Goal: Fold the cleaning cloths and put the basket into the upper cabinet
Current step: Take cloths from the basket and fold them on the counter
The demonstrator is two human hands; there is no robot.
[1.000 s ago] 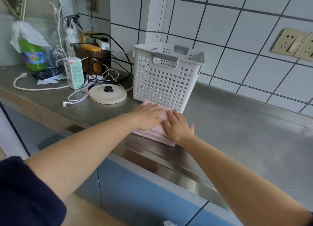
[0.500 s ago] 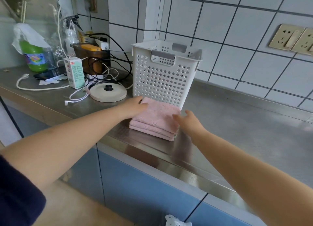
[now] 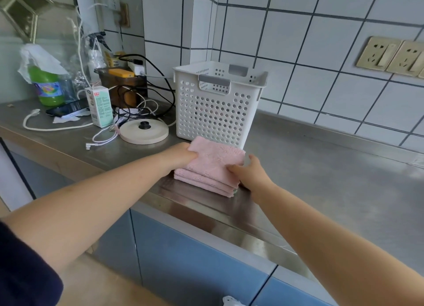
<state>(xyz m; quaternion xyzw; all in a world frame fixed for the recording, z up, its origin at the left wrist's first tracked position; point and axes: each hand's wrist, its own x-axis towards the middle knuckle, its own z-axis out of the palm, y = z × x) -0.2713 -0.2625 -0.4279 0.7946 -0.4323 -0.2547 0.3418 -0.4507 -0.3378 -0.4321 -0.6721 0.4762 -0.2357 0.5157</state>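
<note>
A stack of folded pink cleaning cloths [image 3: 212, 165] lies on the steel counter [image 3: 321, 168], just in front of a white perforated basket [image 3: 215, 108] with grey handles. My left hand [image 3: 183, 155] grips the stack's left edge, thumb on top. At the right front corner my right hand [image 3: 250, 171] holds the stack, fingers curled around its side. The basket stands upright and looks empty from here; its inside is mostly hidden. No upper cabinet is in view.
Left of the basket lie a round cream lid [image 3: 144, 132], a small carton [image 3: 99, 106], tangled cables [image 3: 137, 103], a phone [image 3: 66, 109], a green bottle [image 3: 46, 85] and a spray bottle [image 3: 96, 53]. Wall sockets [image 3: 390, 56] sit at the right. Blue cabinet fronts [image 3: 195, 259] are below.
Both hands have slid from pressing flat on top of the cloths to gripping the stack's left and right sides. The camera has drawn back slightly.
</note>
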